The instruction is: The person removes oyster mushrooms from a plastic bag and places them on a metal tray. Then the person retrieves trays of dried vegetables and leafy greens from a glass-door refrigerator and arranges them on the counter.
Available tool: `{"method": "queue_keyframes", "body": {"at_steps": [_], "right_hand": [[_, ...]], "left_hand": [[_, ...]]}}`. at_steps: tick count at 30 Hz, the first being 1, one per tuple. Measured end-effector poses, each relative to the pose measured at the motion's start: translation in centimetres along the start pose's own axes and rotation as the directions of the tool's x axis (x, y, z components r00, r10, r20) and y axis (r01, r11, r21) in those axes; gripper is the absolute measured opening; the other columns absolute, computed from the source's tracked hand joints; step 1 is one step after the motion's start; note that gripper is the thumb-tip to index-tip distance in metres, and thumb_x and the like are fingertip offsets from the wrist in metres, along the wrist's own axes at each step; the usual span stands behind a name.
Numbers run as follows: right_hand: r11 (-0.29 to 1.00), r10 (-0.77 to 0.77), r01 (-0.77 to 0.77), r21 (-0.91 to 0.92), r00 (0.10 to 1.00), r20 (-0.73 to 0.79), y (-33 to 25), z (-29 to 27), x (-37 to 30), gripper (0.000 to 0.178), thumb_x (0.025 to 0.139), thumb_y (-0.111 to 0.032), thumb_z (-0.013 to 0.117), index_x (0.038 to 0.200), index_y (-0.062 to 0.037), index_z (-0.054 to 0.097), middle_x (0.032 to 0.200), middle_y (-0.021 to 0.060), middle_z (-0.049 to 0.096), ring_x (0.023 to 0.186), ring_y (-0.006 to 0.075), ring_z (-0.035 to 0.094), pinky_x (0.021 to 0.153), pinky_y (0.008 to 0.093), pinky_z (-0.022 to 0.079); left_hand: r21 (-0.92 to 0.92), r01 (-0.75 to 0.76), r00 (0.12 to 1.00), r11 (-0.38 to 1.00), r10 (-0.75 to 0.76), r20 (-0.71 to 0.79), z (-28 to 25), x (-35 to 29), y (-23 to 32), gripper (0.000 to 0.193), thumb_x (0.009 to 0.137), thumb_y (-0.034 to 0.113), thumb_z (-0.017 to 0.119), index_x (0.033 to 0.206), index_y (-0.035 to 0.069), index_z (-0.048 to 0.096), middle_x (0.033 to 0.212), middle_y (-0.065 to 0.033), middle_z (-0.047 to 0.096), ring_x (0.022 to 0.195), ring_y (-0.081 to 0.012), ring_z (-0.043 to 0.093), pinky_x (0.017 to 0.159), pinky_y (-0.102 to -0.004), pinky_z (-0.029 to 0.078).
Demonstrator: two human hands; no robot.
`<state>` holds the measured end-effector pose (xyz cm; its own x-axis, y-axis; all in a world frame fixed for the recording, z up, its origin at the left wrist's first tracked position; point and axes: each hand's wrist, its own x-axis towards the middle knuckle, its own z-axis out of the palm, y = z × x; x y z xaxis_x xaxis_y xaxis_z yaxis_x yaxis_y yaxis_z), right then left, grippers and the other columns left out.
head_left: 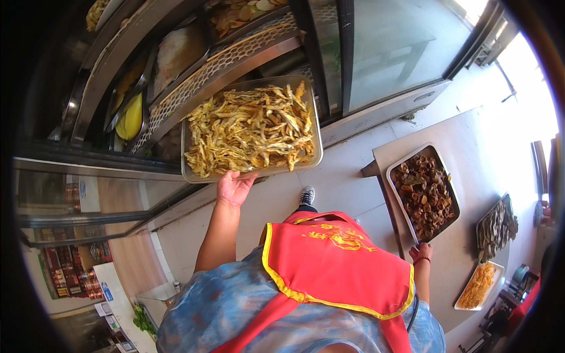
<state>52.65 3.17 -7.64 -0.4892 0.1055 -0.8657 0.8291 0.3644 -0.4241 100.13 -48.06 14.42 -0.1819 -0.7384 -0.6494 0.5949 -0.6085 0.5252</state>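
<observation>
My left hand (235, 187) grips the near edge of a shallow clear tray (194, 177), its fingers partly hidden under the rim. Small yellow-brown dried or fried fish (253, 132) fill that tray, which is held at the opening of a glass-fronted cabinet (226, 67). Off to the right, my right hand (420, 253) is curled at the near corner of a metal tray (398, 203) lying on a table. Dark brown, glossy pieces of food (425, 197) fill this second tray; their kind is unclear.
Inside the cabinet are a perforated metal shelf (220, 65) and several food trays, one holding something yellow-green (129, 117). The pale table (465, 138) also carries a tray of greyish, fish-like strips (497, 228) and a white tray of orange shreds (477, 286). Sliding glass doors (400, 53) border the opening.
</observation>
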Motion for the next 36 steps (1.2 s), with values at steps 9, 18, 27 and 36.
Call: {"method": "queue_keyframes", "body": {"at_steps": [9,18,27,36], "right_hand": [[0.772,-0.459,0.255,-0.582,0.857,-0.233,-0.4,-2.3,3.2,0.045,0.09,-0.023,0.054,0.131,-0.0024,0.051,0.111,0.021,0.064,0.084,0.0303,0.067,0.07,0.0408,0.055],[0.819,-0.364,0.567,-0.086,0.629,0.687,-11.5,25.1,-24.5,0.039,0.095,-0.022,0.06,0.129,-0.0033,0.059,0.114,0.005,0.064,0.094,0.0128,0.061,0.081,0.029,0.053],[0.886,-0.357,-0.147,0.44,0.39,0.849,-3.3,38.1,-33.1,0.078,0.084,-0.017,0.063,0.154,-0.0168,0.027,0.146,0.0096,0.047,0.128,0.03,0.051,0.105,0.0488,0.044],[0.603,-0.719,0.081,0.794,0.488,0.496,3.1,38.4,-40.5,0.084,0.078,-0.011,0.066,0.153,-0.0073,0.028,0.149,0.014,0.044,0.134,0.0312,0.047,0.109,0.0472,0.043]], "left_hand": [[0.035,0.116,0.99,0.993,-0.119,0.078,-0.9,1.9,1.6,0.026,0.085,0.009,0.045,0.102,-0.01,0.052,0.11,-0.0304,0.062,0.102,-0.0461,0.064,0.092,-0.0565,0.055],[0.18,0.143,0.976,0.973,-0.169,0.138,-3.3,-1.7,2.7,0.042,0.081,0.009,0.048,0.118,-0.009,0.055,0.116,-0.0236,0.065,0.106,-0.0422,0.064,0.098,-0.055,0.051],[0.424,0.418,0.777,0.803,-0.558,0.291,-1.1,-0.2,9.3,0.049,0.085,0.01,0.049,0.131,-0.006,0.05,0.124,-0.0194,0.064,0.11,-0.0371,0.064,0.104,-0.0483,0.045],[0.388,0.234,0.559,0.891,-0.45,0.696,0.8,7.4,18.0,0.068,0.093,0.041,0.064,0.145,0.005,0.04,0.141,-0.0159,0.052,0.131,-0.032,0.05,0.106,-0.0534,0.043]]}}
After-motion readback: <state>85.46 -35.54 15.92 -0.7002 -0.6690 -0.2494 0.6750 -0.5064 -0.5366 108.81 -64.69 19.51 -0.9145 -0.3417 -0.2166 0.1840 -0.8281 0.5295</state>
